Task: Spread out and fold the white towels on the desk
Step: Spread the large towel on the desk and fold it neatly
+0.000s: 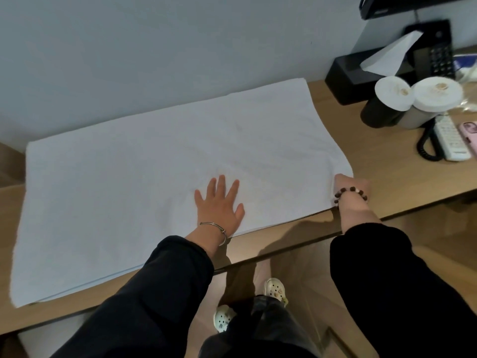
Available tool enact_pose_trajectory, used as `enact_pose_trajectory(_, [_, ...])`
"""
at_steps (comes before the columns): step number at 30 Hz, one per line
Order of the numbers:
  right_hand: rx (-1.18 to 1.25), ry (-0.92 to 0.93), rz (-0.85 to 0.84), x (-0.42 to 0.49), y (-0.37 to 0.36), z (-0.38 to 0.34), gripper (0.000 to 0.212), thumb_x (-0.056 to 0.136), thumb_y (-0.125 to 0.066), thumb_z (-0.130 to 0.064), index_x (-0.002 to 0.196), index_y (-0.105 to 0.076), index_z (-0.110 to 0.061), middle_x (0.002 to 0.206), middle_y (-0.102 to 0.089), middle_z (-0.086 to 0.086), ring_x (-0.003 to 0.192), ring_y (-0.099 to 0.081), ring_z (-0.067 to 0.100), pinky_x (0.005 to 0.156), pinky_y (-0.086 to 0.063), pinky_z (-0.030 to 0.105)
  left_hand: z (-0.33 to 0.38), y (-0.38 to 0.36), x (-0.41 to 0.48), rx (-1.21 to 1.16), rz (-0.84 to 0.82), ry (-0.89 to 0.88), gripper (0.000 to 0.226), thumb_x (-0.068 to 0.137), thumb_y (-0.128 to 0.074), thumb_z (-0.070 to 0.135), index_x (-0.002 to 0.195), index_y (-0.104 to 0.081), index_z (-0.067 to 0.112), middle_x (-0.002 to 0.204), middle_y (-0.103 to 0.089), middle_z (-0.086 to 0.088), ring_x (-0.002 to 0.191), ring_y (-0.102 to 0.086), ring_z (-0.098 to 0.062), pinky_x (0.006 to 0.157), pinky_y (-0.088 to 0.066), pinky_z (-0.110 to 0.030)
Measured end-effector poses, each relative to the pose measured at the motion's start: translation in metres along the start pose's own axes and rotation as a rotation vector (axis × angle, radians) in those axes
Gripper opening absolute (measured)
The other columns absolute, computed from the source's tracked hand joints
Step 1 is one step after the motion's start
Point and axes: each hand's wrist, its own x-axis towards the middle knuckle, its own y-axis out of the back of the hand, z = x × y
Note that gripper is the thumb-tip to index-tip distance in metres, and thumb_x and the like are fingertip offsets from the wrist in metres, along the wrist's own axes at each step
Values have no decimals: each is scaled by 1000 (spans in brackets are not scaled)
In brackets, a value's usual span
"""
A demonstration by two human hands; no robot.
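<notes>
Far right: black tissue box [346, 73], with a white tissue [389, 55] standing up from its slot. Black keypad telephone [438, 55] stood just right of the tissue, blurred. Nearer were two lidded cups, touching: dark cup [376, 115] left, grey cup [418, 118] right, both white lids stained brown at centre. White keypad handset [450, 140] with black coiled cord [423, 148] lay just near of the cups. Pink phone [468, 133] was at the right edge. Pale wall [154, 47] ran behind.

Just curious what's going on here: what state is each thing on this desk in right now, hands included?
white towel: spread flat over the desk, layered along its near edge.
left hand: open, palm pressed flat on the towel.
right hand: curled round the towel's near right corner.
tissue box: one tissue sticking up.
two cups: upright, lids on.
white handset: lying keys up.
</notes>
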Motion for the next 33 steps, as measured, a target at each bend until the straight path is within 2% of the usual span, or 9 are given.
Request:
enact_pose_trajectory(5, [-52,193,162,2,-3,9,37,91,-52,-17,124,-46,-2,114,-58,18,101,-58,34,79,-49,38,-2,4,0,9,-4,-30,63,92,-13,54,148,5,32,158,1,-4,144,-3,-29,109,-18,-57])
enact_pose_trajectory(8, [-441,420,447,-18,-25,3,69,79,-63,-13,140,-31,-14,137,-44,15,121,-45,34,97,-39,49,-2,5,0,24,-5,-34,63,91,-14,54,147,4,31,158,-2,-5,144,-5,-31,108,-21,-57])
enact_pose_trajectory(12, [-829,1072,-6,-65,-82,3,57,98,-27,-30,151,-5,-26,159,-4,2,145,-10,23,115,-10,48,-3,12,1,50,2,-66,61,89,-19,54,144,-12,28,149,-20,-8,134,-23,-31,97,-33,-51])
enact_pose_trajectory(16, [-826,1087,52,-65,-83,-2,32,97,-32,-28,117,-54,-14,125,-52,8,114,-48,24,87,-39,35,-4,32,13,15,70,-184,47,85,-31,55,110,-48,19,104,-50,-5,94,-46,-23,64,-34,-32])
enact_pose_trajectory(18, [-795,968,2,-64,-79,-26,29,94,-34,-23,76,-54,-11,91,-60,6,80,-55,23,61,-37,29,-6,44,27,-84,44,-154,42,88,-36,53,99,-56,18,94,-56,-3,87,-54,-24,60,-33,-30])
enact_pose_trajectory(20, [-897,950,-63,-61,-80,-49,32,93,-36,-17,70,-56,-9,82,-62,6,69,-54,21,55,-34,26,-15,51,46,-201,127,-71,33,90,-43,41,102,-61,17,99,-61,-4,93,-56,-26,65,-38,-32])
enact_pose_trajectory(23, [-895,1249,-53,-61,-97,-76,25,94,-38,-14,107,-59,-11,111,-58,7,99,-52,24,76,-39,31,-36,51,84,-212,243,83,47,90,-45,27,136,-44,18,141,-42,-9,128,-38,-28,96,-37,-41])
enact_pose_trajectory(26, [-855,1438,-174,-56,-130,-104,48,99,-33,-30,145,-29,-17,153,-25,8,138,-25,27,111,-22,41,-44,43,124,-188,132,242,59,97,-25,37,151,-5,24,159,-1,-4,145,1,-24,115,-10,-48])
enact_pose_trajectory(33, [-996,1314,-178,32,-161,-148,58,98,-18,-48,151,0,-32,159,10,-8,146,7,12,115,4,48,-47,20,155,-85,98,251,68,85,0,58,147,14,34,157,17,1,144,18,-21,114,1,-51])
